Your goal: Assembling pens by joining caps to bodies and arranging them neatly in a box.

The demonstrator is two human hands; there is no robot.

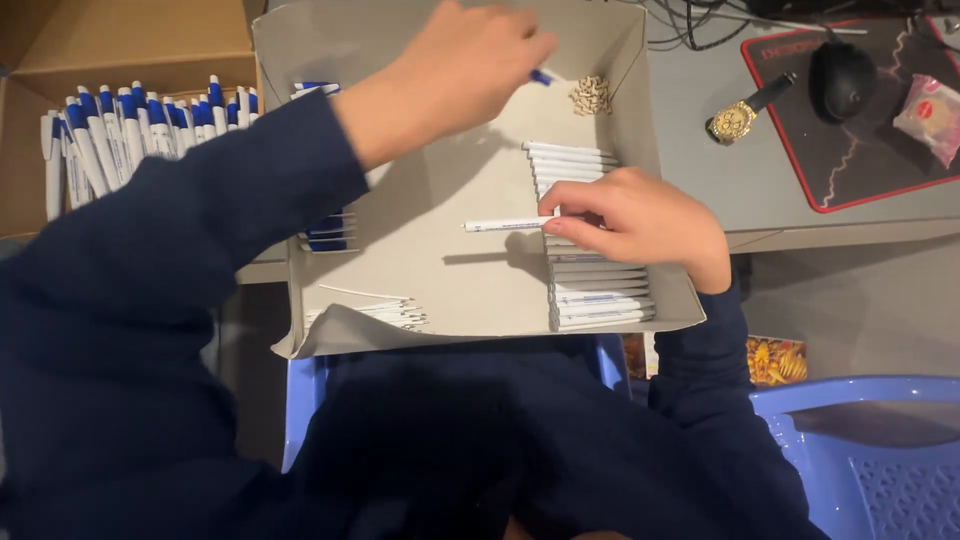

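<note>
**A:** What am I looking at from here?

**B:** I'm seeing a grey tray (470, 290) lying across the lap. My right hand (640, 220) is pinching a white barrel (505, 225) between thumb and fingertips, closed on its right end. The barrel's long axis is running left to right across the view, almost level, with its free end pointing left, out over the bare middle of the tray.

**A:** And where is that hand sitting?

**B:** It's hovering over the stack (590, 290) of white barrels along the tray's right side. Those are lying parallel to the one I'm holding, all left to right.

**A:** The other hand?

**B:** My left hand (465, 65) is reaching across to the tray's far edge, fingers curled shut on a small blue piece (542, 77) that is poking out to the right of the fingertips. I can't tell more of its shape. Just right of it a heap of small springs (591, 96) is resting in the far corner.

**A:** Anything else around?

**B:** Thin refills (385, 310) are lying at the tray's near left, and blue parts (328, 232) are showing under my left sleeve. Left of the tray, a cardboard box (150, 50) is holding finished blue-and-white pens (130, 130). On the desk to the right are a gold watch (735, 120) and a black mouse (842, 78) on a mat (880, 160).
</note>
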